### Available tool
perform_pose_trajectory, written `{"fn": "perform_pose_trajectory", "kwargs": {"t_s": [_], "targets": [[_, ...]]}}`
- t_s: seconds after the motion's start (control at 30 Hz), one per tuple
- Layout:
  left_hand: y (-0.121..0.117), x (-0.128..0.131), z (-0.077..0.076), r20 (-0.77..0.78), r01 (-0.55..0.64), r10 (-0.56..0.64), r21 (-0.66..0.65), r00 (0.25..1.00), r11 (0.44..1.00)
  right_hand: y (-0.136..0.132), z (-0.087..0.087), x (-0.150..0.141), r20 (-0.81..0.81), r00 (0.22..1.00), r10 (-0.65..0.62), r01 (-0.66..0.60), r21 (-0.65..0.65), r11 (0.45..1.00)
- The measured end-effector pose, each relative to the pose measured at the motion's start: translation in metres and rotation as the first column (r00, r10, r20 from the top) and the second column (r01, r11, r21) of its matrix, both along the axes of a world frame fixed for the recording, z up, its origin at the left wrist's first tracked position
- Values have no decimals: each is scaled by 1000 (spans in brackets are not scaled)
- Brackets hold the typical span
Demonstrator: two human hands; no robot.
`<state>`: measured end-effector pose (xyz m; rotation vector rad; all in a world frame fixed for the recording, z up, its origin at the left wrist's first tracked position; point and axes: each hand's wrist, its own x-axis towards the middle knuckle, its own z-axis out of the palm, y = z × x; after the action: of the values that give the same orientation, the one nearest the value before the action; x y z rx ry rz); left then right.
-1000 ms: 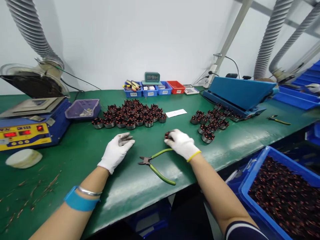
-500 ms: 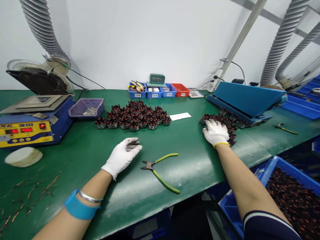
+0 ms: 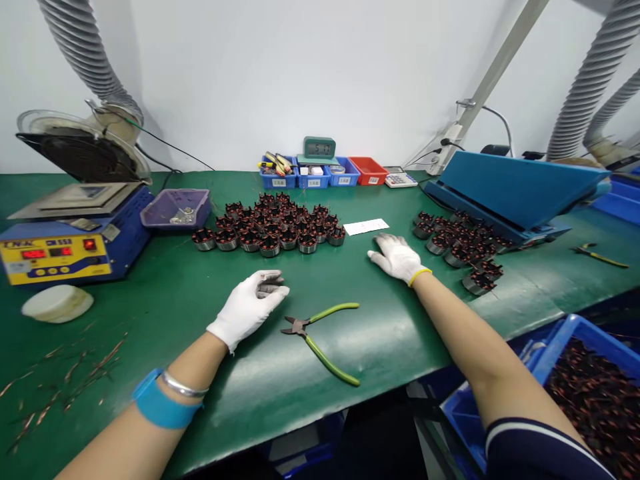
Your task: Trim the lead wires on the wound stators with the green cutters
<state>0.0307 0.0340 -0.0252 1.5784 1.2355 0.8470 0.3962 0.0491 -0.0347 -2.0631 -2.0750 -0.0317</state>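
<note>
My left hand [image 3: 250, 305], in a white glove, rests on the green table with fingers curled loosely apart and nothing visible in them. Green-handled cutting pliers [image 3: 327, 340] lie spread to its right. My right hand [image 3: 397, 258], gloved too, is held palm down with fingers stretched out, just below a white paper slip [image 3: 366, 227]. It holds nothing. A cluster of copper-wound motor stators [image 3: 270, 227] stands behind my hands at centre-left. To the right of my right hand is a second group of stators [image 3: 457, 243], apart from my fingers.
A soldering pot unit [image 3: 75, 240] and a purple tray [image 3: 175, 210] stand left, near loose wire scraps [image 3: 75, 380]. Small bins and a clock [image 3: 319, 148] line the wall. A blue tilted machine [image 3: 520, 193] stands right, above a blue crate [image 3: 575, 327] of stators.
My right hand has moved left, off the right-hand stators, and its fingers now lie flat near the paper slip. My left hand has barely moved. The view has turned slightly.
</note>
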Motion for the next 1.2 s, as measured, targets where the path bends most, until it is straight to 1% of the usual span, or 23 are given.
{"fn": "perform_pose_trajectory", "kwargs": {"t_s": [0.07, 0.1, 0.17, 0.23, 0.3, 0.37, 0.47, 0.57, 0.63, 0.7, 0.73, 0.77, 0.8, 0.83, 0.87, 0.9, 0.93, 0.97, 1.0, 1.03, 1.07, 1.13, 1.2], "targets": [[0, 1, 0, 24, -12, 12, -9, 1000, 1000, -7, -4, -24, -94, 991, 94, -94, 4, 996], [0, 1, 0, 42, -20, 20, -11, 999, 1000, -10, -5, -33, -144, 983, 112, -111, 15, 994], [1, 1, -2, 85, -53, 53, -3, 995, 999, -12, -7, -46, -235, 969, 77, -68, 48, 997], [1, 0, -4, 109, -96, 93, 23, 990, 995, -13, -7, -47, -298, 954, -1, 25, 75, 997], [2, 0, -5, 95, -141, 134, 68, 986, 988, -15, -6, -42, -324, 944, -58, 91, 86, 992], [2, 1, -4, 48, -163, 158, 121, 986, 979, -20, -3, -40, -316, 946, -68, 100, 86, 991], [1, 4, -1, -2, -154, 156, 150, 988, 977, -28, 3, -53, -247, 969, 6, 13, 74, 997], [0, 6, 3, 18, -172, 171, 135, 985, 976, -34, 10, -87, -178, 972, 151, -146, 40, 988], [0, 6, 6, 22, -212, 211, 141, 977, 967, -37, 15, -113, -176, 948, 266, -268, 10, 963], [2, 5, 8, 22, -251, 250, 142, 968, 958, -43, 21, -132, -255, 884, 392, -400, 20, 916], [4, 4, 9, 22, -260, 260, 135, 965, 956, -47, 25, -137, -288, 865, 411, -411, 64, 909], [5, 4, 9, 26, -265, 264, 126, 964, 956, -52, 28, -136, -295, 872, 390, -373, 115, 921], [6, 3, 10, 31, -268, 266, 115, 964, 957, -59, 31, -130, -276, 911, 307, -269, 168, 948], [7, 2, 9, 34, -266, 264, 103, 964, 958, -66, 33, -118, -236, 961, 147, -96, 215, 972], [8, 2, 9, 36, -264, 262, 92, 965, 960, -73, 35, -101, -191, 979, -72, 121, 258, 959], [8, 1, 9, 38, -262, 260, 82, 965, 962, -79, 36, -80, -158, 933, -322, 356, 290, 888], [8, 1, 8, 43, -263, 260, 72, 965, 962, -84, 35, -57, -160, 812, -562, 582, 303, 755], [7, 2, 8, 45, -261, 258, 62, 965, 963, -88, 33, -32, -172, 674, -718, 731, 300, 614], [6, 2, 8, 45, -257, 255, 51, 966, 965, -89, 30, -8, -177, 557, -812, 821, 267, 505], [5, 3, 9, 42, -253, 251, 42, 967, 966, -89, 26, 13, -164, 484, -860, 869, 212, 448], [4, 4, 9, 35, -249, 247, 36, 968, 968, -86, 22, 31, -142, 454, -880, 887, 166, 431], [2, 6, 11, 15, -238, 237, 30, 971, 971, -74, 14, 55, -99, 462, -881, 883, 141, 447], [0, 7, 14, -11, -234, 235, 31, 972, 972, -57, 7, 68, -81, 470, -879, 877, 160, 454]]}}
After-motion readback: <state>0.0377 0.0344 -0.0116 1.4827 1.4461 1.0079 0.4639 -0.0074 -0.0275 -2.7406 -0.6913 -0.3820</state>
